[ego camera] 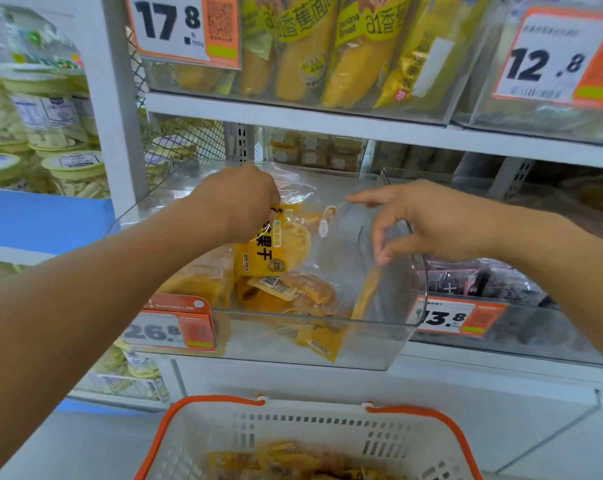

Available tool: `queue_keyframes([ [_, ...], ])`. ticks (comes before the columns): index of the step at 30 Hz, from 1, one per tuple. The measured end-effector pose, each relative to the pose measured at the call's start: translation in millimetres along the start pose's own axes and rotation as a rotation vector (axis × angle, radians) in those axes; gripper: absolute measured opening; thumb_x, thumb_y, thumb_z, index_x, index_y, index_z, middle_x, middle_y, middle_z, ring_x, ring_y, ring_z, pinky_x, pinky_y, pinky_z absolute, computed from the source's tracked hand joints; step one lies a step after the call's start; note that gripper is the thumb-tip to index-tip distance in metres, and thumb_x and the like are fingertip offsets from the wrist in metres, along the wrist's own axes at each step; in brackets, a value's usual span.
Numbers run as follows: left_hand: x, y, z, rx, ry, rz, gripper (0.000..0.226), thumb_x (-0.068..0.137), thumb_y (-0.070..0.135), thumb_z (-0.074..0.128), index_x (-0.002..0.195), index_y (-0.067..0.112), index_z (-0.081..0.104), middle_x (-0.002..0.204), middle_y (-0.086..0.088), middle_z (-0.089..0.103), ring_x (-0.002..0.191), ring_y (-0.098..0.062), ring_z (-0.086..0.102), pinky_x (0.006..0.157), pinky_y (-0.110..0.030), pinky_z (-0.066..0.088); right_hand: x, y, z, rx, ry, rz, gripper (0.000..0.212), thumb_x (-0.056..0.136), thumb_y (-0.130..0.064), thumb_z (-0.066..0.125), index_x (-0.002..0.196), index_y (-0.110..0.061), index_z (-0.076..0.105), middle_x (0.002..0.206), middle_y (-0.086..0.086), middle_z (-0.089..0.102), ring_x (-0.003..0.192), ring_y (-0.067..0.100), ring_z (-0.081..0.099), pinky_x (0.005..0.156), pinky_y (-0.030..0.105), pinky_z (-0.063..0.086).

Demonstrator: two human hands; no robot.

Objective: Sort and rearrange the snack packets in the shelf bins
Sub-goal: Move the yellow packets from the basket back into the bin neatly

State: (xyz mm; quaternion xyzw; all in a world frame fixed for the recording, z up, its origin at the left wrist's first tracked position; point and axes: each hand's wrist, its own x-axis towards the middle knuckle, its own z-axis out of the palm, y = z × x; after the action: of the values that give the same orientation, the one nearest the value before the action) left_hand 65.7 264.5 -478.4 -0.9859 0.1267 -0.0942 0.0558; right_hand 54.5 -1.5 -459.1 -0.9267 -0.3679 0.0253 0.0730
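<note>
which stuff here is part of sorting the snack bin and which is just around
In the job: left hand gripping the yellow packet; right hand; clear bin; basket.
Just around: banana bread packs, price tags, tubs.
</note>
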Motion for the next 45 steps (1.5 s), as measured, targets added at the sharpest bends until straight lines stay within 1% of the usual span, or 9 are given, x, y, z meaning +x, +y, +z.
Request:
queue_keyframes([
  [5, 2.7, -2.0, -3.1, -0.186, 0.015, -0.016, 0.04, 0.103, 0.027, 0.052, 0.066, 0.012, 0.049, 0.068, -0.008, 0.052, 0.066, -0.028, 0.056, 0.062, -0.038, 0.05, 2.1, -0.1, -0.7, 0.397, 0.449, -0.033, 0.01, 0.089, -0.019, 0.072, 0.087, -0.009, 0.07, 0.081, 0.002, 0.073, 0.074, 0.008, 0.066, 0.074, 0.019, 0.051],
  [11, -1.0, -0.1, -0.4, -0.904, -0.224, -0.015, 0.032, 0.1, 0.027, 0.057, 0.097, -0.003, 0.066, 0.079, -0.012, 0.049, 0.066, -0.03, 0.062, 0.059, -0.036, 0.062, 27.9, 9.6, 30.8, 0.398, 0.548, 0.182, 0.009, 0.084, -0.032, 0.078, 0.08, -0.03, 0.07, 0.113, 0.001, 0.059, 0.116, 0.007, 0.051, 0.094, 0.019, 0.035],
  [17, -2.6, 4.7, 10.5, -0.878, -0.313, 0.14, 0.028, 0.102, 0.02, 0.053, 0.098, -0.004, 0.068, 0.077, -0.024, 0.063, 0.067, -0.023, 0.068, 0.068, -0.044, 0.063, 32.8, 0.4, 28.9, 0.639, 0.501, 0.064, 0.012, 0.082, -0.018, 0.079, 0.083, -0.007, 0.075, 0.089, 0.015, 0.075, 0.092, 0.04, 0.068, 0.083, 0.056, 0.057],
  [23, 2.8, 9.7, 7.4, -0.496, -0.341, 0.217, 0.033, 0.103, 0.027, 0.051, 0.08, 0.006, 0.061, 0.072, -0.009, 0.063, 0.064, -0.022, 0.06, 0.067, -0.038, 0.055, 38.7, -2.6, 34.5, 0.4, 0.52, 0.046, 0.009, 0.077, -0.016, 0.085, 0.079, -0.009, 0.078, 0.076, -0.002, 0.073, 0.074, 0.011, 0.069, 0.076, 0.033, 0.059],
  [32, -3.1, 50.4, 8.1, -0.083, -0.5, 0.331, 0.025, 0.096, 0.051, 0.055, 0.097, 0.026, 0.053, 0.088, 0.007, 0.052, 0.089, -0.017, 0.052, 0.077, -0.031, 0.042, 32.0, -13.5, 25.3, 0.039, -0.037, 0.122, 0.012, 0.079, -0.026, 0.085, 0.075, -0.018, 0.077, 0.067, -0.008, 0.069, 0.064, 0.005, 0.062, 0.063, 0.025, 0.047],
  [35, -2.4, 62.0, 13.2, -0.052, -0.414, 0.38, 0.039, 0.094, 0.047, 0.061, 0.076, 0.018, 0.043, 0.073, 0.004, 0.045, 0.07, -0.015, 0.045, 0.066, -0.033, 0.038, 31.6, -16.0, 25.5, -0.113, -0.11, 0.148, 0.025, 0.08, -0.027, 0.083, 0.063, -0.026, 0.065, 0.056, -0.01, 0.055, 0.055, 0.004, 0.049, 0.055, 0.023, 0.034],
  [39, 1.9, 47.3, 5.2, -0.168, -0.21, 0.374, 0.048, 0.091, 0.036, 0.069, 0.056, 0.016, 0.043, 0.058, -0.005, 0.047, 0.061, -0.023, 0.047, 0.065, -0.036, 0.046, 25.5, -11.8, 15.7, 0.036, -0.002, 0.142, 0.01, 0.078, -0.027, 0.085, 0.079, -0.02, 0.079, 0.073, -0.009, 0.07, 0.069, 0.004, 0.062, 0.066, 0.025, 0.043],
  [43, 4.3, 13.1, -12.0, -0.31, -0.019, 0.199, 0.04, 0.095, 0.032, 0.065, 0.066, 0.005, 0.061, 0.056, -0.005, 0.046, 0.059, -0.023, 0.048, 0.059, -0.029, 0.041, 19.8, -9.4, 4.4, 0.347, 0.221, 0.175, 0.011, 0.078, -0.029, 0.084, 0.079, -0.02, 0.079, 0.134, -0.005, 0.063, 0.122, -0.001, 0.054, 0.094, 0.007, 0.035],
  [45, 3.3, 4.6, -12.8, -0.409, 0.037, 0.061, 0.042, 0.096, 0.031, 0.063, 0.071, -0.003, 0.06, 0.057, -0.005, 0.043, 0.057, -0.019, 0.044, 0.049, -0.02, 0.031, 20.1, -12.4, 10.3, 0.56, 0.305, 0.238, 0.021, 0.077, -0.031, 0.084, 0.082, -0.011, 0.078, 0.131, -0.003, 0.063, 0.121, 0.001, 0.054, 0.102, 0.022, 0.037],
])
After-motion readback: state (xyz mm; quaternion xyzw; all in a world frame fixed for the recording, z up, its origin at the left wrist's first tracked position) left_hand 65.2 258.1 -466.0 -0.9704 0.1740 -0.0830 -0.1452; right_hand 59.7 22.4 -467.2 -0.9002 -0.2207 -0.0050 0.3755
